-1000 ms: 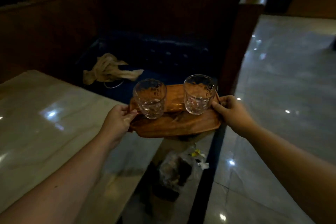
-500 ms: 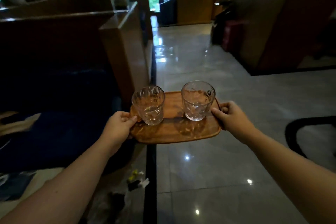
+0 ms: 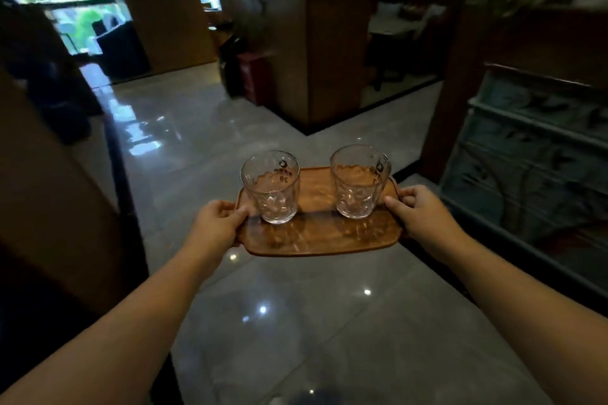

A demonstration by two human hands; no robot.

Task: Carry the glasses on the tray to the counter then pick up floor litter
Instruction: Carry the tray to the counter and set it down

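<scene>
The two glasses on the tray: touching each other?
Apart. The head view shows bare wood of the tray between the left glass and the right glass, each standing upright near its own end.

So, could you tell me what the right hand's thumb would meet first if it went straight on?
Probably the right glass: the right hand grips the tray, thumb pointing inward at its base.

Two glasses, one tray, two hands

A single head-worn wide-angle view looks forward and down. Tray near, held over glossy floor; booths far.
</scene>
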